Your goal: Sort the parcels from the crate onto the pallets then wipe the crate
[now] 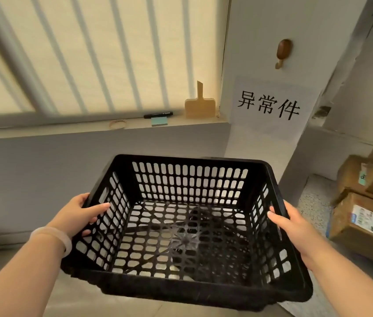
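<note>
In the head view, I am holding the black perforated plastic crate (pixel 190 179) up in front of me, near and central, and it is empty. It could slip or swing down, since I am gripping only its two side walls. Wiping will probably mean freeing one hand, and I am seeing no cloth. My left hand (pixel 78 216) is closing round the left wall, thumb lying inside, fingers (pixel 92 219) curling at the lattice. My right hand (pixel 290 225) is clamping the right wall, thumb inside, fingers hidden. Brown cardboard parcels (pixel 363 220) are sitting stacked at the right, apart from the crate.
</note>
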